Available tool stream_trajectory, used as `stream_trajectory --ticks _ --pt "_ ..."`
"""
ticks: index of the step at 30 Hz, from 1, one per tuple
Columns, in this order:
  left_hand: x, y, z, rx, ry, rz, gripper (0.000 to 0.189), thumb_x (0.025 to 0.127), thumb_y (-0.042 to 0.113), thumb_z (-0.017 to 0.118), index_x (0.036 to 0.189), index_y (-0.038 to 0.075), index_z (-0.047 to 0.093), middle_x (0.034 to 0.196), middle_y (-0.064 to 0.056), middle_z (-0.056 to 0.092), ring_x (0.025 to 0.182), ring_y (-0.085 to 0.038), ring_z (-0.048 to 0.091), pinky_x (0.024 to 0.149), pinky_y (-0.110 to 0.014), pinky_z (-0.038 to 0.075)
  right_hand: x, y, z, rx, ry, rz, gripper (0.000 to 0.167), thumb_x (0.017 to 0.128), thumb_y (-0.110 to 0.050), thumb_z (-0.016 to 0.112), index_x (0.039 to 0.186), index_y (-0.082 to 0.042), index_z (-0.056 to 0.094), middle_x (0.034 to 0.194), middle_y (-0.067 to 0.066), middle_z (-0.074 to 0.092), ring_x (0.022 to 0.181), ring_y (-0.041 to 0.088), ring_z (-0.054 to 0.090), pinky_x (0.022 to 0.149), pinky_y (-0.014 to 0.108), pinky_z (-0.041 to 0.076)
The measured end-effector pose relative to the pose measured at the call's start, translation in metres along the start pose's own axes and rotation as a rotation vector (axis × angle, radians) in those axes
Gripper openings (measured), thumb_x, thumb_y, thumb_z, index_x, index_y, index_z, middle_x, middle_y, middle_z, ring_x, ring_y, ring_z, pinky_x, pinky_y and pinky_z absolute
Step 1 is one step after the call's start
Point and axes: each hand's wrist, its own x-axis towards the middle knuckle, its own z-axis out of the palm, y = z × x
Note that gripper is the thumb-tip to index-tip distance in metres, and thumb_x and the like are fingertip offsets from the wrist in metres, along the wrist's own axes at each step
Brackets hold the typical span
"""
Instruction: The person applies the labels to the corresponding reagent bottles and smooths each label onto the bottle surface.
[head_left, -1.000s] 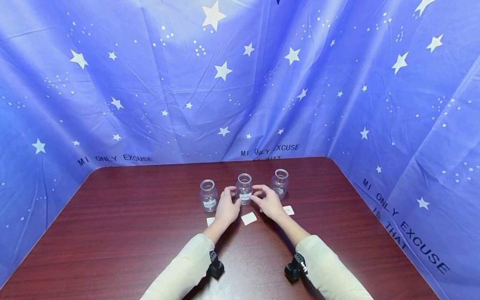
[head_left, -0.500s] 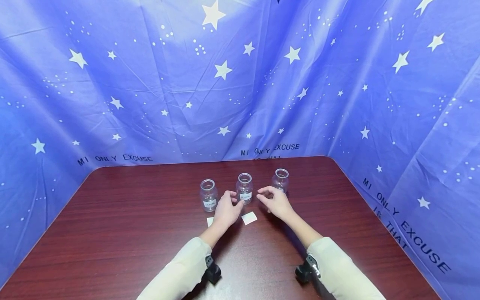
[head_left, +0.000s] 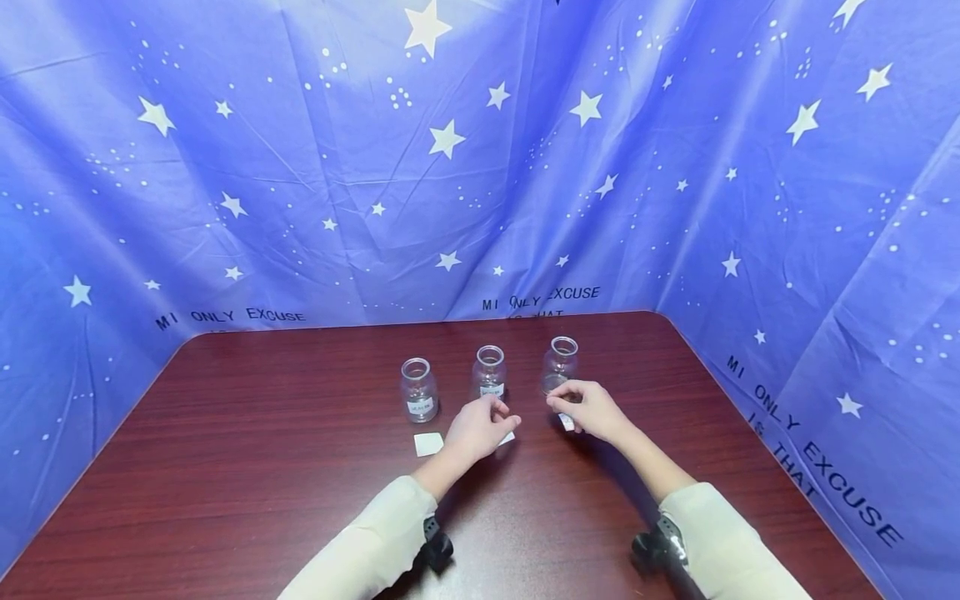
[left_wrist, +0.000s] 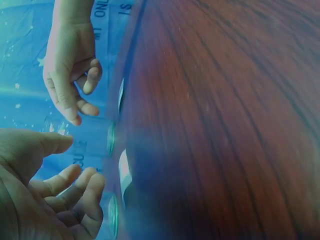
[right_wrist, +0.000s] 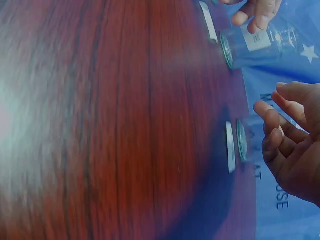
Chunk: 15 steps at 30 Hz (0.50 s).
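Observation:
Three clear glass jars stand upright in a row: a left jar [head_left: 418,390], a middle jar [head_left: 490,367] and a right jar [head_left: 560,360]. White printed labels show on the left and middle jars. A white paper piece lies before each: a left paper [head_left: 428,444], a middle paper [head_left: 507,438] and a right paper [head_left: 566,422]. My left hand [head_left: 477,432] hovers before the middle jar, partly hiding its paper. Loosely bent, its fingers hold nothing. My right hand [head_left: 594,410] is above the right paper, near the right jar, fingers slightly curled around nothing.
The dark red wooden table [head_left: 247,467] carries the jars near its far side. A blue star-printed curtain [head_left: 337,167] hangs behind and along both sides. A black camera [head_left: 438,550] sits at the left wrist, another camera [head_left: 648,550] at the right.
Both hands have come away from the middle jar. The right moved rightward to the front of the right jar. The left drew nearer and slightly right, uncovering the left paper. The jars stayed put.

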Motion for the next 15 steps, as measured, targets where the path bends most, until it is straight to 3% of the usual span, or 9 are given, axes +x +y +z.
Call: stream_trajectory --ticks 8,15 --pt "0.003 0.014 0.016 0.002 -0.037 0.051 0.024 0.082 0.032 0.068 0.094 0.012 0.063 0.074 0.005 0.062 0.067 -0.008 0.055 0.064 -0.025 0.044 -0.008 0.012 -0.019 -0.055 0.004 0.033 0.017 0.086 -0.02 0.066 0.095 -0.005 0.067 0.074 0.016 0.064 0.043 0.018 0.05 0.039 0.027 0.04" --pt "0.009 0.024 0.026 0.043 -0.054 0.059 0.025 0.08 0.033 0.071 0.094 0.013 0.063 0.077 0.005 0.063 0.07 -0.007 0.057 0.063 -0.023 0.045 -0.013 0.02 -0.032 -0.094 -0.004 0.063 0.015 0.085 -0.018 0.066 0.094 -0.006 0.067 0.073 0.015 0.064 0.044 0.016 0.049 0.038 0.028 0.04"
